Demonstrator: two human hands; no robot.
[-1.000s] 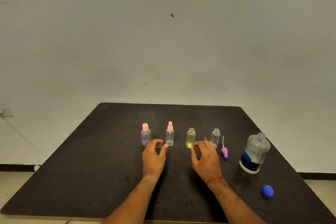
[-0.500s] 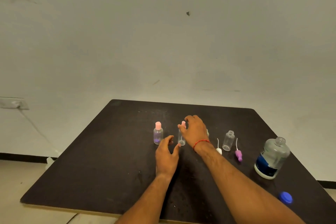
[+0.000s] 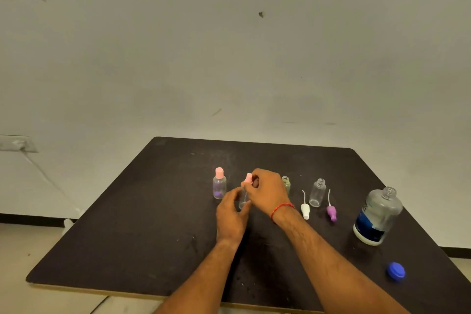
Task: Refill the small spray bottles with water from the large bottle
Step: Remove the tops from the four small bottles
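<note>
Four small bottles stand in a row on the black table [image 3: 153,224]. The leftmost bottle [image 3: 219,186] has a pink cap. My right hand [image 3: 267,188] pinches the pink spray top [image 3: 248,178] of the second bottle [image 3: 243,200]. My left hand [image 3: 230,214] curls around that bottle's lower body. A yellowish open bottle [image 3: 286,183] is half hidden behind my right hand. A clear open bottle [image 3: 317,192] stands further right. The large bottle [image 3: 377,216], uncapped with a blue label, stands at the right.
A white spray top [image 3: 305,208] and a purple spray top [image 3: 331,213] lie on the table beside the clear open bottle. The large bottle's blue cap [image 3: 395,271] lies near the front right edge. A bare wall rises behind the table.
My right hand left the yellowish bottle, crossed left and took hold of the pink spray top. My left hand closed around that bottle. The white spray top now lies on the table.
</note>
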